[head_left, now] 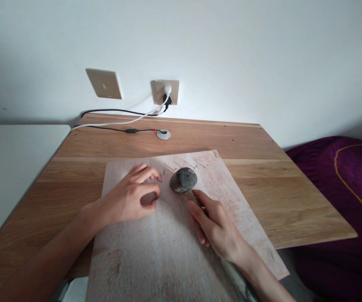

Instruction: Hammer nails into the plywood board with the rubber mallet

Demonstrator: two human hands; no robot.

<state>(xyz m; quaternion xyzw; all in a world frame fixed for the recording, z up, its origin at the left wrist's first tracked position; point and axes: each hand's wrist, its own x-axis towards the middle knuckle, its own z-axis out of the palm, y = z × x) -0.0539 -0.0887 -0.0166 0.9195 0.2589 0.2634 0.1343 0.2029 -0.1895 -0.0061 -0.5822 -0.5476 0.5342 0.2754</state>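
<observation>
My right hand (211,220) is wrapped around the wooden handle of a hammer (184,179). Its dark, rounded, worn head is over the pale board (137,256), close to several thin nails. These nails, such as this nail (207,166), stand up in a row near the board's far edge. To the left of the hammer head, my left hand (133,195) rests low over the board with its fingers curled. Thumb and index fingertips come together there on a tiny, thin piece that looks like a nail (158,198), mostly hidden by the fingers.
Beneath the board is a wooden desk (294,201). Black and white cables (118,123) run along its back to a wall socket (174,90), past a round cable grommet (163,134). A white surface (17,167) is at left, purple fabric (319,167) at right.
</observation>
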